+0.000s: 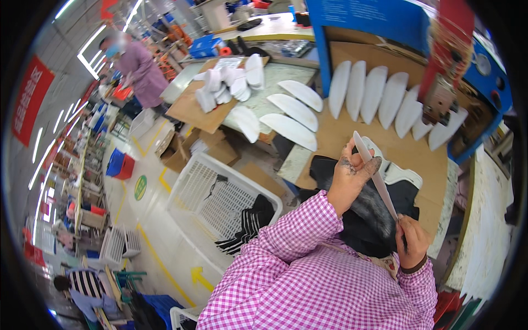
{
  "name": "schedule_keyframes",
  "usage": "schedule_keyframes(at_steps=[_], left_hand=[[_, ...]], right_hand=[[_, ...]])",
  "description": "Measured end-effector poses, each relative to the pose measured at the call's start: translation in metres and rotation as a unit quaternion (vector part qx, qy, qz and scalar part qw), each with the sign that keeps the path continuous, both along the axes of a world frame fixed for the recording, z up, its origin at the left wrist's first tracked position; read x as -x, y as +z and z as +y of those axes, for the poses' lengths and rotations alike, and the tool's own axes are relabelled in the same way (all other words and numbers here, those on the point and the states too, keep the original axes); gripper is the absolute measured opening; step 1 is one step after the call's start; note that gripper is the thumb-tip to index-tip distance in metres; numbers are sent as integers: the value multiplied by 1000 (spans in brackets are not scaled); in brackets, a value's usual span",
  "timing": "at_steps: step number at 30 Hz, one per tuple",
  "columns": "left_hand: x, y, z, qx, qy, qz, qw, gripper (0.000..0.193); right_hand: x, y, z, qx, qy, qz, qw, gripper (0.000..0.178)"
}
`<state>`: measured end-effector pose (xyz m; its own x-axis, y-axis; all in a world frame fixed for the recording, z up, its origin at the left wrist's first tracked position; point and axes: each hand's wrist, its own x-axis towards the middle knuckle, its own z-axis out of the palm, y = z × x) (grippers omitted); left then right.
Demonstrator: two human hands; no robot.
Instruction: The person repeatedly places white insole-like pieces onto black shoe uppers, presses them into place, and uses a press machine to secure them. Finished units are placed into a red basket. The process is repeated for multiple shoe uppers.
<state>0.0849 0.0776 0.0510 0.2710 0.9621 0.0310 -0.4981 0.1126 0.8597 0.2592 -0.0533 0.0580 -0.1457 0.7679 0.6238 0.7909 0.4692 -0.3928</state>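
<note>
Far left there's a red banner (33,102), then a person in a purple coat (142,74) standing well back. Next comes a white lattice basket (220,201) on the floor, left of the worktop, with black-and-white striped pieces (250,223) in its right side.

Above that, stacks of white pieces (234,82) sit on cardboard, and a few loose half-moon pieces (291,110) lie near the table edge, most of them slanting down to the right.

Now the main bit: the left hand (352,176) has its thumb and fingers clamped around the upper part of a slim white piece (383,190). It's held up in front of the chest, seen nearly edge-on, long axis on a steep diagonal, tip up and left, other end down and right. The right hand (412,239) pinches that lower end. Black material (366,209) is right behind and below it, with white shaped parts (399,173) just to the right.

Room-wise, a strip of brown cardboard (434,170) separates the hands from a row of white pieces (377,93), mostly upright. Worktop's right edge is just past the cardboard; a red machine arm (451,55) hangs over the row's right end.
</note>
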Motion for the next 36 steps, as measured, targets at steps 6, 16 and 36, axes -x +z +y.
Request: schedule_keyframes(at_steps=[6,16,36], left_hand=[[33,-3,13,83,50,-101,990,54],[47,-12,27,78,66,-129,986,46],[84,-3,28,27,-106,68,992,37]], right_hand=[[17,-1,16,194,127,410,882,26],[32,13,27,118,73,169,976,25],[19,32,39,79,171,114,975,21]])
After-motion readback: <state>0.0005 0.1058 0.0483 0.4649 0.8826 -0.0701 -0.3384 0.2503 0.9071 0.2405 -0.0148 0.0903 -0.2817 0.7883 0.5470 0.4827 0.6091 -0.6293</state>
